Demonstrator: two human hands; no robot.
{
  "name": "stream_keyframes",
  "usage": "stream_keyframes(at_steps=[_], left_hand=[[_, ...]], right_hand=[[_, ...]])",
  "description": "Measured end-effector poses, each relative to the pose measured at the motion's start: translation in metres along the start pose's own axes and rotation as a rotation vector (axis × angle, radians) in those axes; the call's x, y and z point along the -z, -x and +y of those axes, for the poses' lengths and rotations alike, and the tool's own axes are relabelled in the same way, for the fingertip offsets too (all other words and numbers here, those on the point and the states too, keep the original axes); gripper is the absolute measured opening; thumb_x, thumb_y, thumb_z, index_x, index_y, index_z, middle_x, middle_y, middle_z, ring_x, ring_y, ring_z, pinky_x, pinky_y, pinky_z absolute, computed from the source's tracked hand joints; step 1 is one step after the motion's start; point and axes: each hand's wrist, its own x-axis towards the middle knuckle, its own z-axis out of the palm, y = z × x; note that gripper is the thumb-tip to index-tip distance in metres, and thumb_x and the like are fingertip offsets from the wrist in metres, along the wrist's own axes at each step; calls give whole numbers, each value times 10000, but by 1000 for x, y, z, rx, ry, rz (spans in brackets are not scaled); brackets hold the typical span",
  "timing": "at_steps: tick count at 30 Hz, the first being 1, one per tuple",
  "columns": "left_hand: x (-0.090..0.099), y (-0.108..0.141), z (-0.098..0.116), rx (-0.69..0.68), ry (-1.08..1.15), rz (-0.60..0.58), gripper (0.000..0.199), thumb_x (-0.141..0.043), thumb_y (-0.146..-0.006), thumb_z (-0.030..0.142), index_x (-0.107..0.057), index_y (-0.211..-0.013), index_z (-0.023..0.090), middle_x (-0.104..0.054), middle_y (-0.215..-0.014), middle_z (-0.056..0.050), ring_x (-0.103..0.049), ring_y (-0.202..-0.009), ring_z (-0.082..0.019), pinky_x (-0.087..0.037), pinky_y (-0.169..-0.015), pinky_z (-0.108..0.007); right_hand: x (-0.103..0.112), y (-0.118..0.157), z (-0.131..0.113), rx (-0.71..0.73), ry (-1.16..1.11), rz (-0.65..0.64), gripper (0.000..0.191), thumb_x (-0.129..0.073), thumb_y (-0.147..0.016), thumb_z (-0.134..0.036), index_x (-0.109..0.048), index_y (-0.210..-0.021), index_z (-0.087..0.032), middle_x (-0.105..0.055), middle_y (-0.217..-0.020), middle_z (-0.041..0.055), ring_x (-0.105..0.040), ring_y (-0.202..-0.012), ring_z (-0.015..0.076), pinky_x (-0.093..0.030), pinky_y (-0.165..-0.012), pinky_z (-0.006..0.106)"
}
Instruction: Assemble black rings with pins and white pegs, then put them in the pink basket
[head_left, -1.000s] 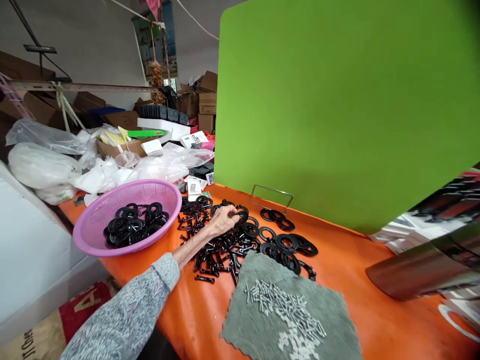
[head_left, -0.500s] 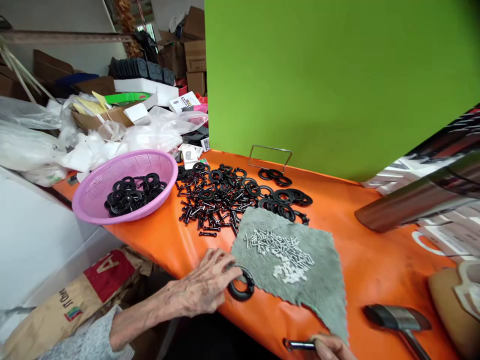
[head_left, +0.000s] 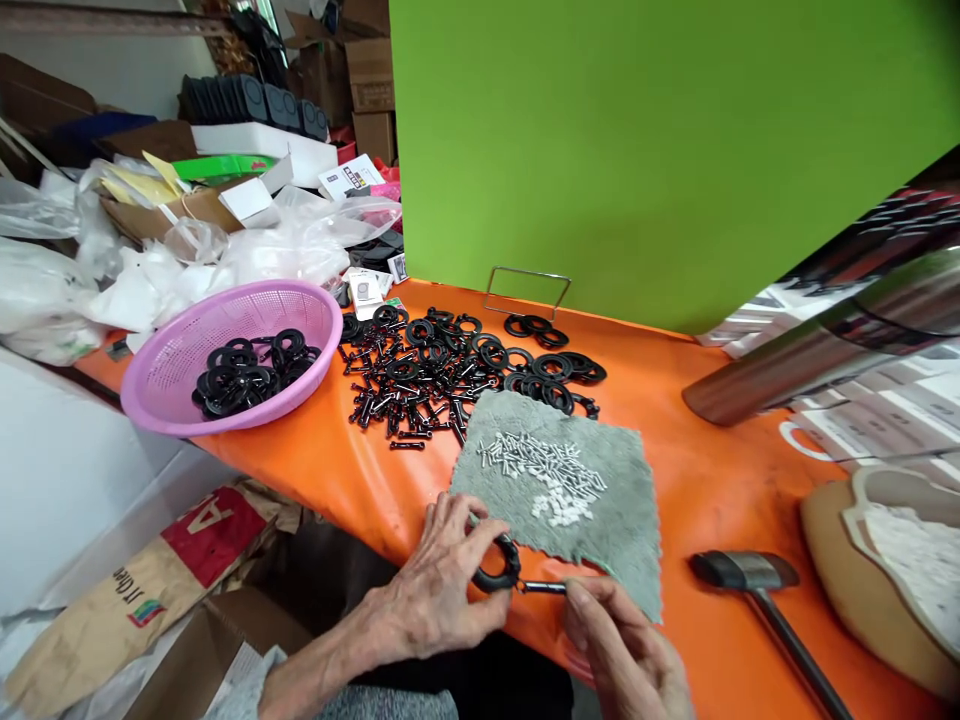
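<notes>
My left hand (head_left: pixel 442 580) grips a black ring (head_left: pixel 498 566) between thumb and fingers, low over the front edge of the orange table. In my right hand (head_left: pixel 626 645) a short black rod (head_left: pixel 544 588) is pinched, its free end close against the ring's right side. Whether rod and ring are joined I cannot tell. Just beyond both hands lies a grey-green cloth (head_left: pixel 615 545) bearing a heap of small silvery pins (head_left: pixel 547 460) and a cluster of small white pieces (head_left: pixel 564 503).
Behind the cloth spreads a pile of black rods (head_left: pixel 420 385) and black rings (head_left: pixel 553 367). A pink basket (head_left: pixel 142 390) with black parts stands left. To the right are a hammer (head_left: pixel 750 575), a metal cylinder (head_left: pixel 780 370) and a tan container (head_left: pixel 832 560). A green panel (head_left: pixel 637 150) stands behind.
My right hand has come up and left, bringing the rod to the ring. The left hand still holds the ring, its thumb now lower along it. The view has shifted slightly.
</notes>
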Motion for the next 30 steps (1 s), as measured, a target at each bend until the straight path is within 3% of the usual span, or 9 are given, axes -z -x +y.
stream_keyframes(at_steps=[2, 5, 8, 11, 17, 20, 24, 27, 30], left_hand=[[5, 1, 4, 28, 180, 11, 419, -648, -756, 177, -528, -1157, 168, -526, -1076, -81, -506, -995, -214, -435, -925, -358], [5, -1, 5, 146, 376, -17, 146, -571, -841, 206, -620, -970, 161, -594, -833, -20, -516, -707, -139, -454, -705, -266], [2, -2, 1, 208, 475, 9, 114, -552, -850, 192, -654, -861, 143, -606, -743, -11, -480, -621, -118, -396, -594, -234], [3, -1, -2, 217, 500, 23, 117, -574, -836, 184, -669, -880, 131, -624, -770, -21, -490, -632, -117, -383, -590, -231], [12, -1, -1, 182, 424, -13, 122, -572, -864, 202, -674, -910, 154, -599, -759, -3, -482, -635, -116, -390, -585, -227], [8, 1, -4, 103, 293, 4, 212, -631, -845, 238, -623, -1048, 175, -584, -915, -27, -534, -822, -164, -464, -772, -293], [0, 7, -8, 70, 16, 53, 378, -688, -790, 213, -542, -1139, 198, -520, -1112, -70, -453, -1054, -250, -379, -999, -463], [1, 4, -6, 43, 120, 65, 408, -664, -804, 215, -508, -1179, 194, -520, -1111, -74, -470, -1054, -234, -417, -970, -419], [6, -5, -2, 96, 295, 36, 200, -576, -866, 202, -581, -1064, 177, -584, -951, -38, -550, -867, -173, -478, -820, -311]], right_hand=[[-13, -1, -5, 29, 37, -15, 341, -720, -730, -533, -626, -728, -205, -472, -615, -38, -401, -588, 121, -372, -544, 209], [-25, -3, -8, 38, 48, -30, 374, -675, -767, -558, -612, -685, -199, -443, -587, -44, -389, -575, 115, -362, -548, 214], [-26, -5, -9, -6, 39, -75, 375, -676, -758, -576, -677, -799, -203, -574, -651, -6, -493, -634, 140, -420, -595, 227], [-25, -7, -12, -23, 6, -19, 423, -699, -721, -587, -710, -931, -220, -655, -724, 19, -567, -702, 161, -452, -614, 221], [-30, -12, -32, 72, 202, -158, 381, -687, -715, -586, -685, -731, -205, -538, -586, -21, -459, -552, 132, -396, -547, 243], [-21, -19, -39, 122, 260, -150, 385, -656, -746, -589, -642, -716, -206, -486, -597, -31, -425, -580, 132, -357, -553, 242], [-7, -25, -34, 150, 338, -79, 421, -618, -761, -624, -618, -713, -205, -460, -607, -28, -417, -591, 141, -350, -538, 241], [-10, -25, -26, 141, 338, -93, 423, -627, -755, -619, -622, -722, -197, -481, -597, -25, -432, -574, 139, -361, -525, 241], [-18, -26, -24, 155, 284, -103, 400, -627, -765, -596, -620, -727, -198, -508, -604, -25, -444, -574, 138, -373, -544, 250]])
